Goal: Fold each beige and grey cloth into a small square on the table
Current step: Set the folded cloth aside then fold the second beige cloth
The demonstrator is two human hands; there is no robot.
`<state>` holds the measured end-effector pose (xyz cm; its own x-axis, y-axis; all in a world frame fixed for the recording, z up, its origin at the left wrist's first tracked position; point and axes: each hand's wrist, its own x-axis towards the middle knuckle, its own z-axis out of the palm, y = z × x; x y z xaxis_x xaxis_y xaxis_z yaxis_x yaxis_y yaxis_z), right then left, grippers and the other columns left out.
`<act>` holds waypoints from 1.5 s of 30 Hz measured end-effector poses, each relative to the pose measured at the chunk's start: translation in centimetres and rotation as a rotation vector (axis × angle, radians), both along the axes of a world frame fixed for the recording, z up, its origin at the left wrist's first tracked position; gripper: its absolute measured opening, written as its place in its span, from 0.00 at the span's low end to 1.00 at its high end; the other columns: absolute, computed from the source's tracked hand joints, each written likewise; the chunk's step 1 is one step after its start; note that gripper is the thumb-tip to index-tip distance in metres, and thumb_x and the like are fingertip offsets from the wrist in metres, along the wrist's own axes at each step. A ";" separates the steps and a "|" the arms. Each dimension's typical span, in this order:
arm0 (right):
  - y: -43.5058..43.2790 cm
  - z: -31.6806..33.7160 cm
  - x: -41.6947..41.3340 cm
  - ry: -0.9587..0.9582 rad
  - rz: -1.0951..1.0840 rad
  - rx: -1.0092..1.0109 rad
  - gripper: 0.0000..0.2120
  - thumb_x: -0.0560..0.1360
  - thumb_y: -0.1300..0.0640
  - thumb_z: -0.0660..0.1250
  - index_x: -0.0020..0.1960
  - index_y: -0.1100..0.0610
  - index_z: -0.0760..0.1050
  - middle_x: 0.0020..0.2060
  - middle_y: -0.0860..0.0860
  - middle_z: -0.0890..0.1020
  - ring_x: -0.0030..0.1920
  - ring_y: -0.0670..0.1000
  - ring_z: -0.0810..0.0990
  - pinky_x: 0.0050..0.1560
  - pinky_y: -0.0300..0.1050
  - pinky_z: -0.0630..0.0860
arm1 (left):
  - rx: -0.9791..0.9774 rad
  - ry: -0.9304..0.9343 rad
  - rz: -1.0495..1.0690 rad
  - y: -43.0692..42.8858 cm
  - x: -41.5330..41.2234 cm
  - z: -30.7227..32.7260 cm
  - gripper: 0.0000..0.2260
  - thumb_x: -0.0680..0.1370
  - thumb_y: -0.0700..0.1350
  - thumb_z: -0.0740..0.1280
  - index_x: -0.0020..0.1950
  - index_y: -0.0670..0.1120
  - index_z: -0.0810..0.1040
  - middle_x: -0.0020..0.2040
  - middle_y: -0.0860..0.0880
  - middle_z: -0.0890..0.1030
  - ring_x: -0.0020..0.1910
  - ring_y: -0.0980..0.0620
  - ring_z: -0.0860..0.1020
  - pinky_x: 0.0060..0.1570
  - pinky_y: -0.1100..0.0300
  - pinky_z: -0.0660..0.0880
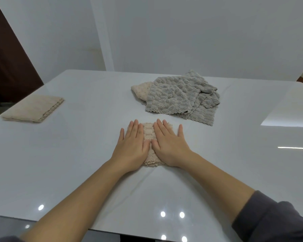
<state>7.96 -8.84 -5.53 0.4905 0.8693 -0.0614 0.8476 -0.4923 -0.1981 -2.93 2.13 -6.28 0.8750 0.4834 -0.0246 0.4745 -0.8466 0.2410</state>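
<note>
While lying flat and uncurled, left grip (132, 145) and right grip (170, 144) are pressing the folded beige cloth (148, 132)

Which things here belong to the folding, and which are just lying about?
Job: small cloth, pressed flat by left hand and right hand; folded cloth at far left; grey pile; beige cloth peeking from under it; table.
Just there: wall; door.

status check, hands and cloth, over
Left hand and right hand flat on beige cloth. Grey pile unfolded beyond. Nothing in the way.
</note>
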 end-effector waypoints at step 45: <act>-1.5 1.0 -2.0 -0.157 0.127 0.000 0.41 0.70 0.42 0.27 0.79 0.58 0.40 0.79 0.53 0.40 0.78 0.52 0.36 0.75 0.59 0.33 | 0.136 -0.043 -0.170 -0.7 -2.5 0.6 0.36 0.72 0.57 0.31 0.80 0.47 0.41 0.80 0.52 0.38 0.77 0.58 0.35 0.75 0.51 0.34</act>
